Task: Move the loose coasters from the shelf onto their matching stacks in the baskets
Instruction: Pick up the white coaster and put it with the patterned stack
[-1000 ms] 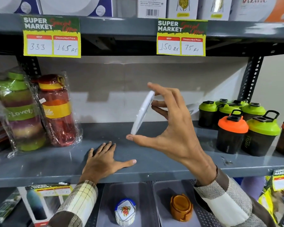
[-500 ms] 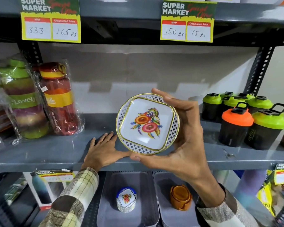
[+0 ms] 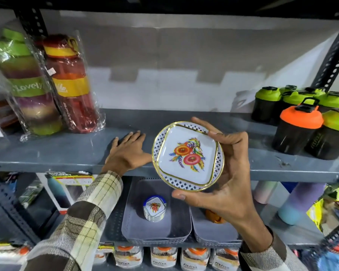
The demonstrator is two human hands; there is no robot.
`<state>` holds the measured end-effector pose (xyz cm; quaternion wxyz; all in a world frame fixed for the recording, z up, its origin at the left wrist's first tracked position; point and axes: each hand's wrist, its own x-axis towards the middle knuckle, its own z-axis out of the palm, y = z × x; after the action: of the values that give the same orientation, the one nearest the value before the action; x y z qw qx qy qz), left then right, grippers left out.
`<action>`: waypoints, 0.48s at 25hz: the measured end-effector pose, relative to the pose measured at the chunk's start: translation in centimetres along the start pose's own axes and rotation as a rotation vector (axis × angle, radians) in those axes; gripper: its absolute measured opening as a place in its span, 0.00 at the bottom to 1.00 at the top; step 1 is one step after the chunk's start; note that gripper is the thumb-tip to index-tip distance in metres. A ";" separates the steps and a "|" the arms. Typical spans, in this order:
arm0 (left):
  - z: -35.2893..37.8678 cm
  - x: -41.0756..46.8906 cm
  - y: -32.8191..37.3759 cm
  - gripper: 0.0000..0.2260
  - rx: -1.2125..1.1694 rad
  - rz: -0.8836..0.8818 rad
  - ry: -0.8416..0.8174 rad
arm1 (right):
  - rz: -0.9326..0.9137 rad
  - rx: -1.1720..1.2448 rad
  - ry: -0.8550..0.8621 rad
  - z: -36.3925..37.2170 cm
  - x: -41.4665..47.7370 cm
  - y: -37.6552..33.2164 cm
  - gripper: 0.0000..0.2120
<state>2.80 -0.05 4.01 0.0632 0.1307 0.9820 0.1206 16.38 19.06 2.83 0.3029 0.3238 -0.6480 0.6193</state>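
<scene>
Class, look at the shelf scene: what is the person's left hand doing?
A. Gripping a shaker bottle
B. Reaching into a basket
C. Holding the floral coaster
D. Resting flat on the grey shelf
D: the left hand lies palm-down on the grey shelf, while the right hand holds the floral coaster.

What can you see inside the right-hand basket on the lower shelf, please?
Only part of an orange stack shows on the floor of the right basket; the right hand, holding the floral coaster, covers the rest, so its shape is unclear.
</scene>
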 end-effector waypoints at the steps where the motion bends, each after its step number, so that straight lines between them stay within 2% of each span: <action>1: 0.3 0.3 -0.1 0.58 0.021 0.018 -0.004 | 0.041 0.000 -0.003 0.1 -1.0 0.6 0.40; 2: 1.0 1.0 -0.5 0.64 0.041 0.035 0.020 | 0.064 -0.001 -0.007 -0.1 -1.9 1.4 0.39; 4: 1.9 2.5 -1.1 0.68 0.022 -0.001 0.060 | 0.139 -0.074 -0.005 -0.4 -4.4 3.0 0.38; 8: 2.6 3.1 -1.4 0.63 0.016 -0.018 0.112 | 0.250 -0.223 -0.070 -0.6 -8.7 6.8 0.37; 12: 2.7 3.6 -1.7 0.62 0.005 -0.025 0.124 | 0.524 -0.347 -0.203 0.1 -11.8 12.5 0.35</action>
<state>-0.63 -0.04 0.67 0.0033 0.1110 0.9859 0.1253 13.59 19.78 -14.10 0.1179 0.1498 -0.8319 0.5212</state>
